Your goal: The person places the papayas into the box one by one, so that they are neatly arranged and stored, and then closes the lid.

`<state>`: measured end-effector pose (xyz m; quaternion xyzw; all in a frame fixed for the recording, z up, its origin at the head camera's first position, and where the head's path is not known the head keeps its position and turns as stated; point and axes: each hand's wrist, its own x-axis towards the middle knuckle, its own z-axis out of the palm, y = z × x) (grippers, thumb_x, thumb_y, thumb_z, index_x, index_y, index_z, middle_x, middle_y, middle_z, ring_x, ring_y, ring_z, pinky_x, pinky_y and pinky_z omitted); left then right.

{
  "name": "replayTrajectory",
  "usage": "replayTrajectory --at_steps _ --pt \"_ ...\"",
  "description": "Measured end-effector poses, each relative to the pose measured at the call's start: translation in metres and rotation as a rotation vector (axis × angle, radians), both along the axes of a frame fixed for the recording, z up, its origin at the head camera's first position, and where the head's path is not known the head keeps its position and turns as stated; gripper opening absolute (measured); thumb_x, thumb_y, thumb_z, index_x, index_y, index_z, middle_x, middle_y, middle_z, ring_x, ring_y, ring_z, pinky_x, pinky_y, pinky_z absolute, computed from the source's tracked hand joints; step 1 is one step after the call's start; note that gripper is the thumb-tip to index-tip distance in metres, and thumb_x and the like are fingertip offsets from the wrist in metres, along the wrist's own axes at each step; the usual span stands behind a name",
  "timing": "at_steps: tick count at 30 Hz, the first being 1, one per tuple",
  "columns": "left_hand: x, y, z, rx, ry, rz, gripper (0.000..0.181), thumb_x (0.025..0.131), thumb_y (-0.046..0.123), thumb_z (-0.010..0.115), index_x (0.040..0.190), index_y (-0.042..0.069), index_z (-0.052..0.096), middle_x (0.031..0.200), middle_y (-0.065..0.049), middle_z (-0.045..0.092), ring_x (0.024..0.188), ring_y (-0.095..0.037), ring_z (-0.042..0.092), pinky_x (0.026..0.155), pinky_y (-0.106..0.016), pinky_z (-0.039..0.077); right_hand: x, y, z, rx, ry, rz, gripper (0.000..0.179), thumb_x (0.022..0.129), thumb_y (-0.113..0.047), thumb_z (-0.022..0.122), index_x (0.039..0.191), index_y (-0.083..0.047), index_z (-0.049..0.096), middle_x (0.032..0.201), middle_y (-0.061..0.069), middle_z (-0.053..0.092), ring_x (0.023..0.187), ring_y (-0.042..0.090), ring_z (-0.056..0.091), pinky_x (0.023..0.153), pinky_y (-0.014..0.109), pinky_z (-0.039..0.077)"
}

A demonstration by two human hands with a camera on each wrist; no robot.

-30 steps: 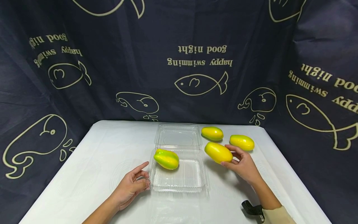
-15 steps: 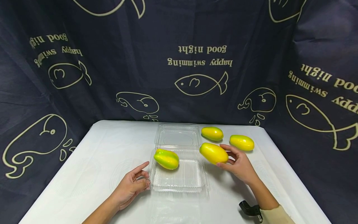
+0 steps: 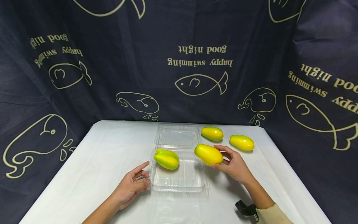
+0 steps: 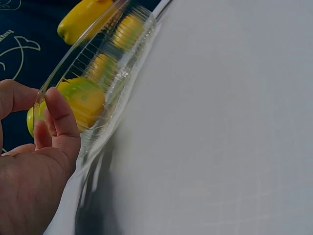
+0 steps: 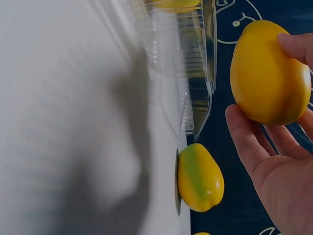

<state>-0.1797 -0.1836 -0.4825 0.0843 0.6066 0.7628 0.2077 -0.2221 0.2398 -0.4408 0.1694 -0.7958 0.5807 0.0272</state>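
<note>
The left hand (image 3: 131,187) pinches the left rim of a clear box (image 3: 191,175), whose lid (image 3: 178,139) lies folded back behind it. A green-streaked fruit (image 3: 167,160) sits in the box's left half. A yellow fruit (image 3: 207,154), raised near the box's right edge, is gripped by the right hand (image 3: 235,165). A back fruit (image 3: 212,133) lies beside the lid; another fruit (image 3: 242,142) lies farther right.

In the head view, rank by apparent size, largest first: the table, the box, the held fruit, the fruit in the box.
1. Table
2. Box
3. Held fruit and fruit in the box: too alike to rank; the held one is raised, perhaps nearer the camera.
</note>
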Motion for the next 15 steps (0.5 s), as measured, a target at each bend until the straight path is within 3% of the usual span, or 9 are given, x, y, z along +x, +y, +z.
replayTrajectory --at_steps 15 --pt "0.0 0.0 -0.001 0.0 0.0 -0.004 0.09 0.092 -0.004 0.067 0.164 0.007 0.015 0.115 -0.002 0.046 0.086 -0.006 0.06 0.081 -0.021 0.059 -0.005 -0.013 -0.002 -0.002 -0.009 0.01 0.074 0.075 -0.005 0.09 0.141 -0.003 0.057 0.139 0.021 0.058 0.106 0.015 0.068 0.094 0.022 0.059"
